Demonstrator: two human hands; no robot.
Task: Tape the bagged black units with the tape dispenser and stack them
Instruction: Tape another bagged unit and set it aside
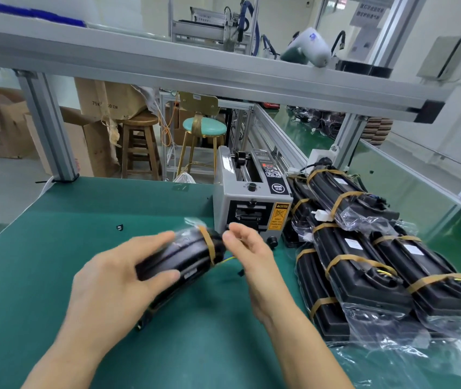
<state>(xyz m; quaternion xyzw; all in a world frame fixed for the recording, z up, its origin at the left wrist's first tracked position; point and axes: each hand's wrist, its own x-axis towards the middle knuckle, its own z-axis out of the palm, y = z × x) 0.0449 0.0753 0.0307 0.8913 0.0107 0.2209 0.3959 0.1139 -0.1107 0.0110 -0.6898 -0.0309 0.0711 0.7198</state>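
Already we had a stack of taped units at the right beside the dispenser, while our left hand gripped one unit mid-table, banded only at its far end, our right hand loosely curled, seemingly empty.

Glossy clear plastic bags wrap the matt black units, bound with tan paper-like tape; matt green mat on the table; grey metal tape dispenser, centre.
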